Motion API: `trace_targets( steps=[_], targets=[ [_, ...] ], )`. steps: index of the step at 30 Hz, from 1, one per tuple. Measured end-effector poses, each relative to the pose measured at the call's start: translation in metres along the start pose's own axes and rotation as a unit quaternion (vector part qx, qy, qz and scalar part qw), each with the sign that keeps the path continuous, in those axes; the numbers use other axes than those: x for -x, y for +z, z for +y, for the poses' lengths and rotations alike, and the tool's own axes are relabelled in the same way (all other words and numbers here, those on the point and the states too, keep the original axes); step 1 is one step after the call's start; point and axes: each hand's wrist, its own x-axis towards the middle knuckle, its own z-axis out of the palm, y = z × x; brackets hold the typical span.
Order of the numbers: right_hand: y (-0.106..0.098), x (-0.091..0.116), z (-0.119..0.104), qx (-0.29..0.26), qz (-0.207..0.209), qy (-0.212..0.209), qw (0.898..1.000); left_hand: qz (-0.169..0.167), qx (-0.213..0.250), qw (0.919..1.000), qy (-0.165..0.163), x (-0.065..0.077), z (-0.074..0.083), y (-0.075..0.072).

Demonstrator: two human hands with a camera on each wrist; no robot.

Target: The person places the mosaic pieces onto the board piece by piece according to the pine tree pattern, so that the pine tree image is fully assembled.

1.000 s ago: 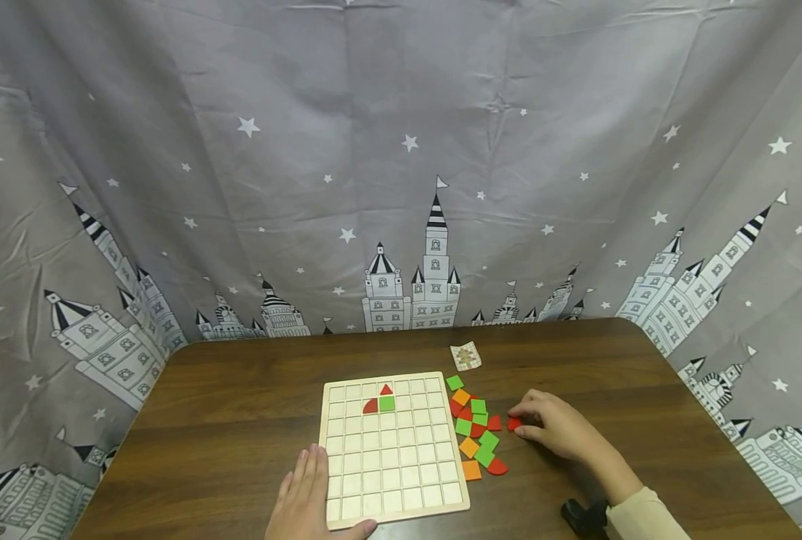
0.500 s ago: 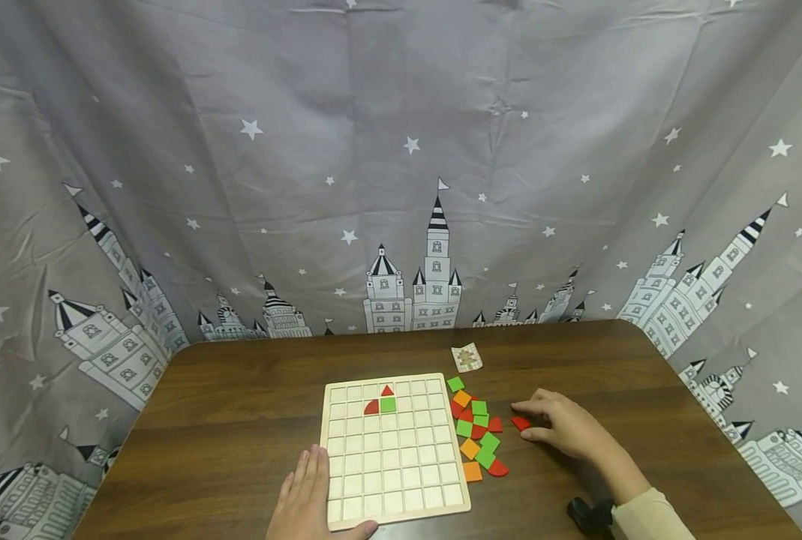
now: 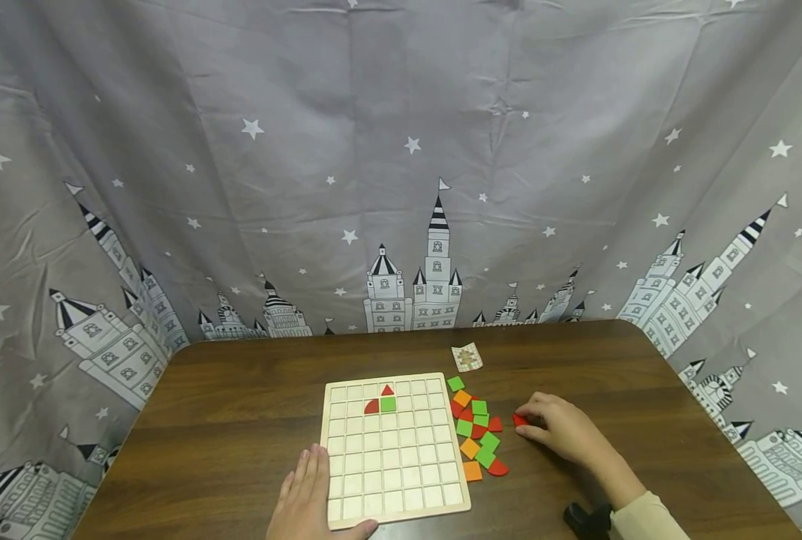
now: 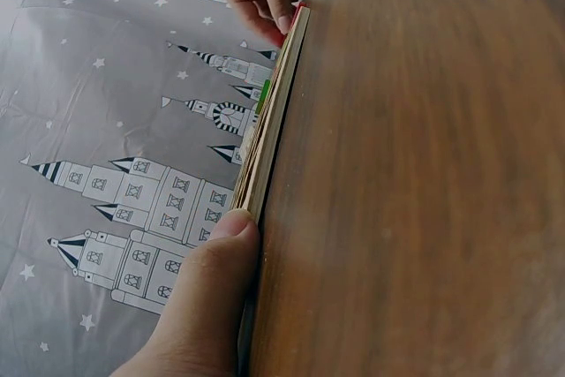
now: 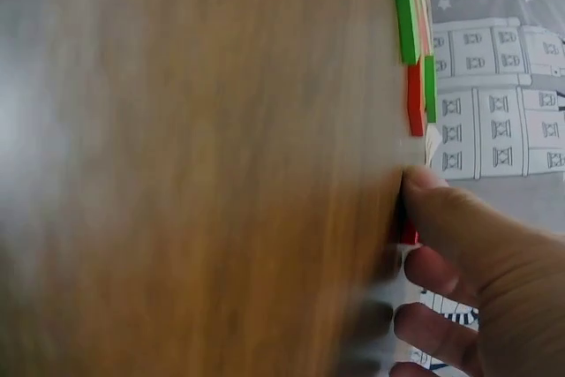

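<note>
Fingers (image 3: 532,409) pinch 1 red tile (image 3: 519,421) — board (image 3: 401,478) holds 3

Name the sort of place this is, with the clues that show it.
Probably an indoor play or activity corner: a grey castle-print cloth hangs behind a wood-grain table, where a gridded board lies beside colourful flat pieces.

Right hand (image 3: 557,426) is bare past a plain cream sleeve (image 3: 649,519) at four to five o'clock in head view, rounded black gadget (image 3: 586,520) at sleeve's nine o'clock, left hand (image 3: 304,496) bare too.
</note>
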Motion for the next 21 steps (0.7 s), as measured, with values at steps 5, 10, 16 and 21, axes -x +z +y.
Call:
trace_targets(
  steps=[5, 10, 16, 21],
  targets=[
    [0.003, -0.001, -0.004, 0.015, 0.018, -0.004, 1.000, -0.005, 0.003, 1.0000, -0.003, 0.000, 0.000, 0.000],
    [0.004, -0.006, -0.008, 0.011, 0.032, 0.001, 0.999, -0.013, 0.007, 0.9999, -0.006, -0.001, 0.001, -0.002],
    [0.005, -0.021, -0.021, 0.002, 0.052, 0.012, 0.999, -0.012, 0.006, 0.9999, -0.008, -0.001, 0.001, -0.001],
    [0.006, -0.042, -0.040, -0.001, 0.065, 0.009, 0.998, -0.005, 0.003, 1.0000, -0.001, -0.001, 0.000, 0.001]
  ],
)
